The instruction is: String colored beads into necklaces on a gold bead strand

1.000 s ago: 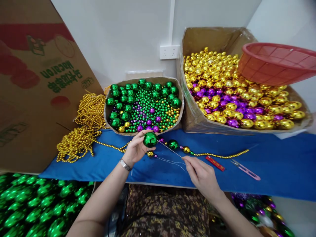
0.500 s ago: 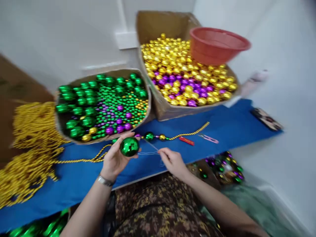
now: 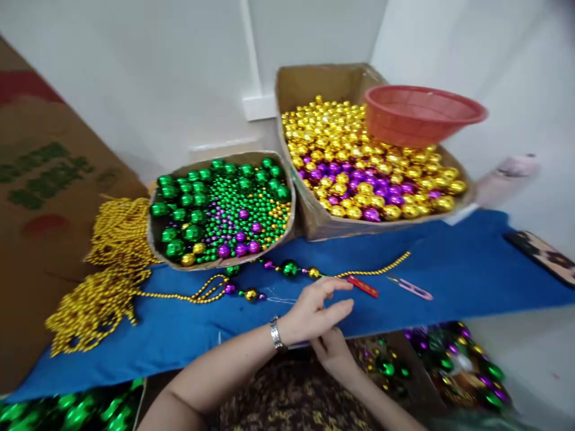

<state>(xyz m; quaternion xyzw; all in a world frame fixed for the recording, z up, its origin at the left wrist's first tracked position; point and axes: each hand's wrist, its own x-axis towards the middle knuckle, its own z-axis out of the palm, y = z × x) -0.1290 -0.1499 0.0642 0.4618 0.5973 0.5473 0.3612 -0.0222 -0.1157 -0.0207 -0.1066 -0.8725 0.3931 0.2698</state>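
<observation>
My left hand (image 3: 317, 310), with a metal watch at the wrist, is above the front of the blue-covered table (image 3: 188, 335). Its fingers are stretched out and nothing shows in them. Just below it is my right hand (image 3: 336, 354), its fingertips partly hidden behind the left, so what they hold is unclear. Left of my left hand, white thread (image 3: 281, 299) lies loose near a short string end with a gold bead (image 3: 251, 294). A bead strand with a green bead (image 3: 290, 268) runs along the boxes. Beyond my left fingertips lies a small red tool (image 3: 362, 286).
Pink-handled snips (image 3: 415, 290) and a phone (image 3: 541, 256) lie to the right. Behind stand a box of mixed beads (image 3: 153, 230) and a box of gold and purple beads (image 3: 314, 230), topped by a red basin (image 3: 390, 123). Gold bead chains (image 3: 96, 311) are piled left.
The large green ball has gone from my left hand and is out of sight. My left hand has moved right, over my right hand, which has let go of the thread. The view has shifted.
</observation>
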